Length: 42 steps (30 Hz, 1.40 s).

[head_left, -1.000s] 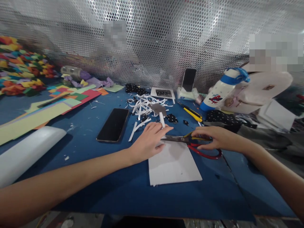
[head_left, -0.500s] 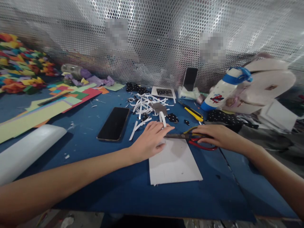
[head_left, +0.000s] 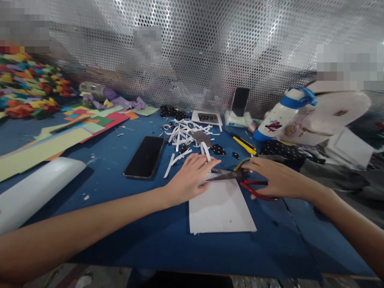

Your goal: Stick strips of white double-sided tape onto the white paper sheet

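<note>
My left hand (head_left: 190,174) is closed on the upper left part of a white sheet (head_left: 222,210) that lies on the blue table. A thin white strip (head_left: 205,151) curls up beside its fingers. My right hand (head_left: 267,176) grips the scissors (head_left: 253,183), which have one red and one yellow handle. Their blades are parted and point left, at the sheet's top edge near my left fingertips. The blade tips are partly hidden by my left hand.
A black phone (head_left: 145,157) lies left of my left hand. Beyond are white paper strips (head_left: 180,132), a yellow cutter (head_left: 244,145), a standing phone (head_left: 240,102) and a bottle (head_left: 280,114). Coloured papers (head_left: 57,140) and a white roll (head_left: 39,192) lie left.
The scissors have opened: their blades and handles are further apart. My right hand has spread with them, while my left hand has stayed nearly still.
</note>
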### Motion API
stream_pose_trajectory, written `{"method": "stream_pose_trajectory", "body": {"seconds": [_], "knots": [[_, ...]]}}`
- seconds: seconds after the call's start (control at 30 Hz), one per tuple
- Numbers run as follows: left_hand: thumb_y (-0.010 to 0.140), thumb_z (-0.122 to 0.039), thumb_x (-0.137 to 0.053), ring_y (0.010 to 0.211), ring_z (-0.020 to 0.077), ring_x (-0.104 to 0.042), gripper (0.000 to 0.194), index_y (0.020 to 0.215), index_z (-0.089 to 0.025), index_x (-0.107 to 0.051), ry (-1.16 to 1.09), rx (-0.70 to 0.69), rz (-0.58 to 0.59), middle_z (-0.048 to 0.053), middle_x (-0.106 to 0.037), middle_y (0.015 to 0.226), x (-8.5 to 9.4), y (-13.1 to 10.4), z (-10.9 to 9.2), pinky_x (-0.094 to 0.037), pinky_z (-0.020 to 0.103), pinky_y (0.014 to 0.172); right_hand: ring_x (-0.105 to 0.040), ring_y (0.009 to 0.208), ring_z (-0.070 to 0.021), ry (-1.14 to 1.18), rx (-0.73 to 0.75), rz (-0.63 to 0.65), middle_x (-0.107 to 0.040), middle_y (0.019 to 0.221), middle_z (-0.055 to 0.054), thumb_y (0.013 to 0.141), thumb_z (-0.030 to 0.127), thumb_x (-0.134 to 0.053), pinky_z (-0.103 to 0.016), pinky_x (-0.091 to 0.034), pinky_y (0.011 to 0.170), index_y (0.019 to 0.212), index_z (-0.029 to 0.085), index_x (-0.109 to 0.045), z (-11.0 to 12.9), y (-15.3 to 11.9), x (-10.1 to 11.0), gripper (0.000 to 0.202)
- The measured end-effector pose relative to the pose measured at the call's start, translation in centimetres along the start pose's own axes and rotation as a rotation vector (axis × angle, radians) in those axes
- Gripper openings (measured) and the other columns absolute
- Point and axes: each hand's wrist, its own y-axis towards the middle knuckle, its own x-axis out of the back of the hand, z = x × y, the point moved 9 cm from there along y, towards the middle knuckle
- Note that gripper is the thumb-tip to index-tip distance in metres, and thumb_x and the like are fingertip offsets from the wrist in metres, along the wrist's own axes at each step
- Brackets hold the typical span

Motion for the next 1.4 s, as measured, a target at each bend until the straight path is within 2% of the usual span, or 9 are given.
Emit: {"method": "stream_pose_trajectory", "body": {"seconds": [0.13, 0.33, 0.4, 0.5, 0.6, 0.7, 0.83, 1.07, 1.4], "knots": [[0.088, -0.020, -0.057, 0.120, 0.0288, -0.043, 0.060, 0.141, -0.021, -0.031, 0.002, 0.000, 0.002, 0.010, -0.050, 0.123, 0.0, 0.0, 0.0, -0.032, 0.049, 0.108, -0.059, 0.104, -0.0319, -0.045, -0.060, -0.010, -0.061, 0.115, -0.010, 0.074, 0.057, -0.066, -0.045, -0.049, 0.086, 0.127, 0.024, -0.055, -1.9, -0.6, 0.8, 0.064], [0.087, -0.021, -0.057, 0.118, 0.0296, -0.045, 0.060, 0.141, -0.023, -0.032, 0.003, 0.018, -0.009, 0.010, -0.050, 0.122, 0.1, -0.1, 0.2, -0.034, 0.050, 0.106, -0.058, 0.107, -0.0336, -0.070, -0.226, -0.164, -0.059, 0.117, -0.013, 0.084, 0.057, -0.054, -0.049, -0.046, 0.092, 0.121, 0.022, -0.057, -6.6, -1.2, 2.0, 0.051], [0.087, -0.021, -0.058, 0.118, 0.0294, -0.045, 0.060, 0.141, -0.023, -0.032, 0.005, 0.018, -0.011, 0.010, -0.050, 0.123, 0.1, 0.0, 0.1, -0.034, 0.050, 0.106, -0.056, 0.111, -0.0335, -0.030, -0.221, -0.253, -0.059, 0.118, -0.013, 0.087, 0.052, -0.053, -0.051, -0.044, 0.097, 0.119, 0.021, -0.058, -5.9, -0.7, 2.8, 0.044], [0.087, -0.022, -0.058, 0.117, 0.0290, -0.044, 0.058, 0.140, -0.022, -0.033, 0.002, 0.013, -0.012, 0.010, -0.051, 0.122, 0.1, 0.0, 0.0, -0.035, 0.050, 0.105, -0.059, 0.108, -0.0282, 0.198, -0.148, -0.363, -0.063, 0.113, -0.010, 0.091, 0.039, -0.050, -0.046, -0.045, 0.097, 0.110, 0.023, -0.062, -2.2, 0.8, 3.7, 0.028], [0.088, -0.020, -0.056, 0.115, 0.0290, -0.044, 0.055, 0.138, -0.022, -0.035, 0.003, 0.011, -0.017, 0.011, -0.051, 0.121, 0.1, 0.1, 0.0, -0.036, 0.048, 0.103, -0.063, 0.095, -0.0212, 0.483, -0.023, -0.295, -0.067, 0.106, -0.006, 0.091, 0.033, -0.052, -0.035, -0.051, 0.084, 0.106, 0.024, -0.065, 2.6, 3.6, 2.6, 0.021], [0.086, -0.019, -0.057, 0.115, 0.0296, -0.043, 0.057, 0.138, -0.020, -0.035, 0.000, 0.022, -0.014, 0.011, -0.050, 0.122, 0.1, 0.0, 0.1, -0.037, 0.048, 0.102, -0.063, 0.088, -0.0194, 0.561, 0.059, -0.269, -0.068, 0.096, -0.005, 0.087, 0.028, -0.059, -0.034, -0.050, 0.080, 0.098, 0.021, -0.067, 5.6, 6.4, 1.3, 0.015], [0.085, -0.018, -0.059, 0.119, 0.0294, -0.041, 0.062, 0.141, -0.020, -0.032, -0.013, 0.039, -0.011, 0.012, -0.047, 0.126, 0.1, 0.0, 0.3, -0.036, 0.046, 0.104, -0.062, 0.077, -0.0176, 0.688, 0.016, -0.270, -0.069, 0.084, -0.003, 0.082, 0.023, -0.064, -0.031, -0.048, 0.070, 0.088, 0.019, -0.068, 5.3, 9.0, -0.5, 0.008], [0.086, -0.018, -0.057, 0.120, 0.0299, -0.040, 0.062, 0.142, -0.021, -0.030, -0.013, 0.016, -0.010, 0.012, -0.047, 0.126, 0.0, 0.0, 0.2, -0.036, 0.047, 0.104, -0.062, 0.076, -0.0173, 0.831, -0.001, -0.257, -0.070, 0.085, -0.001, 0.081, 0.026, -0.064, -0.029, -0.047, 0.070, 0.084, 0.018, -0.068, 4.3, 9.6, -1.8, 0.010], [0.087, -0.018, -0.057, 0.117, 0.0291, -0.042, 0.059, 0.141, -0.019, -0.032, -0.005, 0.013, -0.011, 0.012, -0.049, 0.123, -0.4, 0.3, 0.3, -0.036, 0.046, 0.103, -0.061, 0.076, -0.0182, 0.660, -0.066, -0.346, -0.068, 0.073, -0.001, 0.080, 0.025, -0.066, -0.026, -0.042, 0.067, 0.078, 0.019, -0.069, 3.6, 9.7, -1.8, 0.008]]}}
